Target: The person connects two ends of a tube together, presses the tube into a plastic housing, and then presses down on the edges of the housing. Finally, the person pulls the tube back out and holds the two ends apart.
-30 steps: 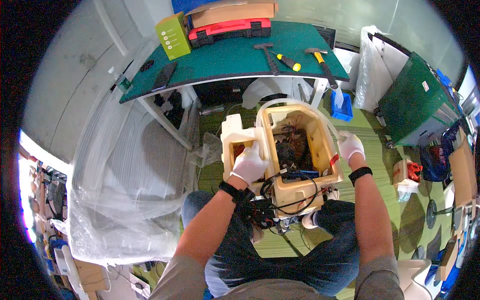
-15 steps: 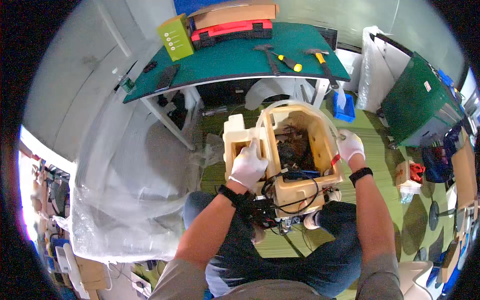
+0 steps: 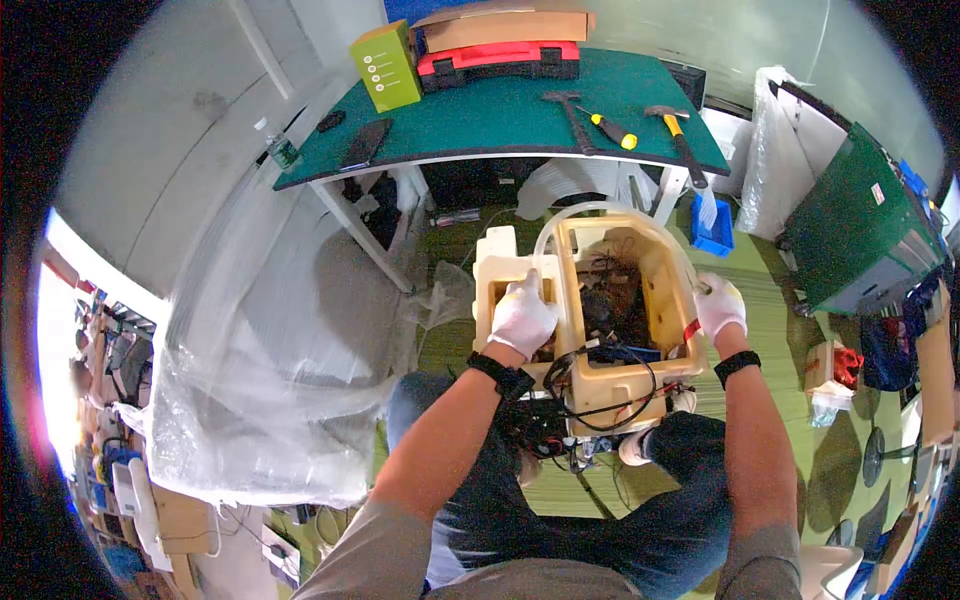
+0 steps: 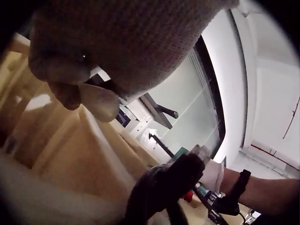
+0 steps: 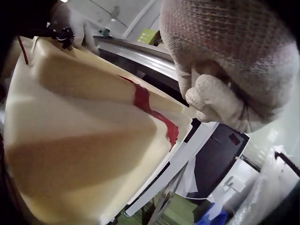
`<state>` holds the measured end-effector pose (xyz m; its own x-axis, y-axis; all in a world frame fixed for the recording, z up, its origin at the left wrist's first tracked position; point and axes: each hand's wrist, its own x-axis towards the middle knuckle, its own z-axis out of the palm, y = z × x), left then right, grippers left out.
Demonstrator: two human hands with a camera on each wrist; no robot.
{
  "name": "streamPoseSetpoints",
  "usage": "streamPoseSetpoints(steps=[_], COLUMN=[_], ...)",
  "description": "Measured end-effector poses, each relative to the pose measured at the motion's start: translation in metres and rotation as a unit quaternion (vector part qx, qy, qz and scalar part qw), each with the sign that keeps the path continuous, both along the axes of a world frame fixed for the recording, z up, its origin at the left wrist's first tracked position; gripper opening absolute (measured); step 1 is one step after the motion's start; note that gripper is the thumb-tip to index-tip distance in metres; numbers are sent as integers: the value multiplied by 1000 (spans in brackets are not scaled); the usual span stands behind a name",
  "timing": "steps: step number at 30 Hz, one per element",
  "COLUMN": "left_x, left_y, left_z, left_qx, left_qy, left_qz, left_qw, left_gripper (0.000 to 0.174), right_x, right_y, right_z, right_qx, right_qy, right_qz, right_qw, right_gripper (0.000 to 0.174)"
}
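Note:
A cream plastic container (image 3: pixel 612 384) with a large and a small compartment sits on the floor between the person's legs. A pale translucent tube (image 3: pixel 606 208) arches over its far side. The white-gloved left hand (image 3: pixel 524 318) is over the small compartment; in the left wrist view its fingertips (image 4: pixel 99 103) grip an edge of the container (image 4: pixel 84 154). At the right rim, the gloved right hand (image 3: pixel 720 308) has curled fingers and pinches the tube's right part, beside red tape (image 3: pixel 692 329). The right wrist view shows the curled fingers (image 5: pixel 206 93) above the rim, the tube hidden.
Black cables (image 3: pixel 600 412) hang over the container's near end. Beyond stands a green-topped table (image 3: pixel 480 125) with two hammers, a screwdriver (image 3: pixel 612 131) and a red-black case (image 3: pixel 500 62). A blue bin (image 3: pixel 711 228) is at the right, plastic wrap (image 3: pixel 270 370) at the left.
The head view has shifted, so the whole scene sits farther right in it. Both hands keep about the same places on the container and tube.

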<state>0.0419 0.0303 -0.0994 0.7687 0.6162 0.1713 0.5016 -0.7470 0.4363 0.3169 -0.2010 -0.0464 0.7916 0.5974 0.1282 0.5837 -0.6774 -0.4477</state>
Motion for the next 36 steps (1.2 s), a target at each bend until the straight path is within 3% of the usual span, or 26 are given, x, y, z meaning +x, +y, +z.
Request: streamPoseSetpoints(steps=[2, 4, 10, 23, 26, 36], left_x=[1, -6, -12, -11, -7, -4], left_y=[0, -19, -24, -24, -29, -36], left_z=[0, 61, 71, 45, 41, 40], left_qx=[-17, -131, -114, -84, -85, -54], left_qy=[3, 1, 16, -17, -30, -1], left_qz=[-5, -1, -32, -74, -84, -73], left_qw=[1000, 991, 993, 994, 992, 996], left_gripper=[53, 50, 46, 51, 53, 61], right_x=[-6, -2, 6, -5, -3, -7], right_y=[1, 2, 2, 1, -1, -1], right_z=[9, 13, 4, 14, 17, 14], right_qx=[-11, -46, -84, -105, -96, -95], right_qy=[28, 32, 10, 31, 115, 72], right_qz=[-16, -9, 1, 46, 44, 77], right_qw=[999, 998, 996, 993, 988, 990], right_gripper=[35, 33, 27, 28, 32, 35])
